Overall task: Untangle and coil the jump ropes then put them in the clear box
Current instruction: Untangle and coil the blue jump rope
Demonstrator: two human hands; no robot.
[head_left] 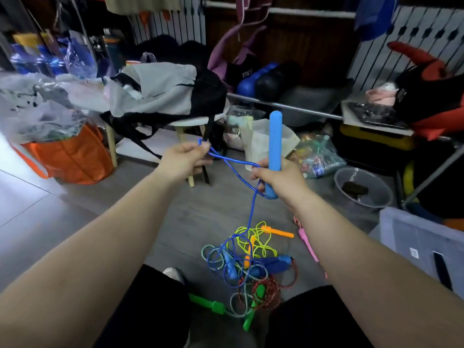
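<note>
Left hand: fingers curled, pinching a loop of the blue rope. Right hand: fingers wrapped around the lower part of the blue handle, which stands upright. The rope spans between both hands, then hangs down from the right hand to the tangled pile of jump ropes on the floor, near, between the person's knees. The pile includes yellow, red and speckled ropes, a green handle and an orange handle. A pink jump rope lies just right of the pile. The clear box stands on the floor at near right.
</note>
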